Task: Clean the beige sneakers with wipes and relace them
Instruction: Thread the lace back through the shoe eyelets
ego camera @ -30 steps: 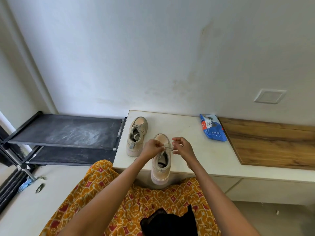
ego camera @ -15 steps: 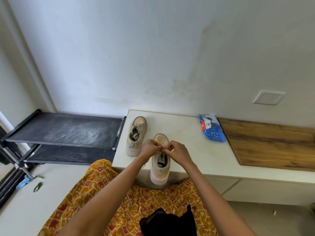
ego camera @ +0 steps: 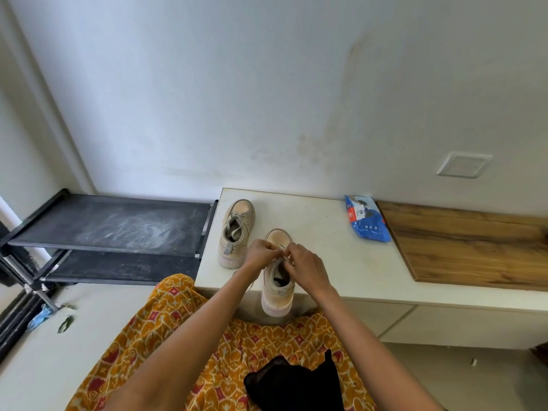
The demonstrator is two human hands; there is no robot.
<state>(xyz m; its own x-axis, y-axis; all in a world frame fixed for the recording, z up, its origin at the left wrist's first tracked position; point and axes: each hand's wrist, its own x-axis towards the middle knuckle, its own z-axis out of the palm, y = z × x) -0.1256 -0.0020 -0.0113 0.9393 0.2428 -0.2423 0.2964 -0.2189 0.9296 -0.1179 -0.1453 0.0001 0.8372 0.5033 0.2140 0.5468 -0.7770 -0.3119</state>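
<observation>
Wipes pack (ego camera: 366,219) lies right of both sneakers (ego camera: 236,232) on the bench (ego camera: 355,262).

a dusty black shoe rack (ego camera: 118,226) stood left of the white bench (ego camera: 341,262); a wooden panel (ego camera: 474,247) lay at its right, a wall plate (ego camera: 464,164) above.

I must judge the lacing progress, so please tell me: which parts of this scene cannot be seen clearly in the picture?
- Lace and eyelets of the near sneaker: head view, covered by the left hand and right hand.
- What each fingertip pinches: too small to tell.
- Print on the blue wipes pack: too small to read.
- Black cloth on the lap: cut off by the bottom edge.
</observation>
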